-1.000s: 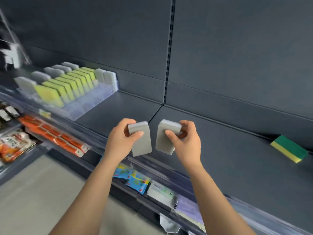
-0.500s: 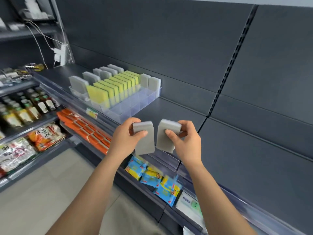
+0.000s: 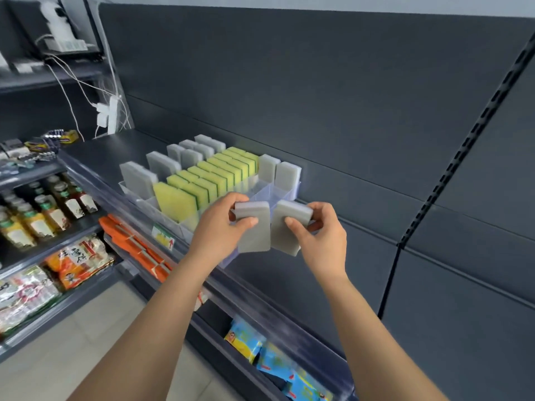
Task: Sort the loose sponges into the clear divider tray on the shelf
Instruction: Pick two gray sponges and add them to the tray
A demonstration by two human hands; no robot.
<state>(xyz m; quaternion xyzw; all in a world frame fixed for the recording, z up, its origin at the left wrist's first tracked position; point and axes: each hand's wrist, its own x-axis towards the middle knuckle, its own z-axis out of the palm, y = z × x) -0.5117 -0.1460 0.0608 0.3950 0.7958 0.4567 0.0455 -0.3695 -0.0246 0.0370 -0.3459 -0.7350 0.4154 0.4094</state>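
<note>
Left hand (image 3: 215,233) pinches one grey sponge (image 3: 254,230), right hand (image 3: 324,235) pinches another grey sponge (image 3: 285,227), both upright, side by side, above clear divider tray (image 3: 260,195) near the shelf (image 3: 115,151) front edge.

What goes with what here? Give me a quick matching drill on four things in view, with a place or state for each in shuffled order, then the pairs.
Things:
1. left hand
2. right hand
3. yellow-green sponges
4. two grey sponges at the tray's back right

Places or states:
A. standing upright in the right lane of the clear divider tray, near the back wall
B. filling the tray's middle lane in a row
C. gripping the grey sponge nearer the yellow-green row
D. gripping the grey sponge farther from that row

Pairs: 1-C, 2-D, 3-B, 4-A
</note>
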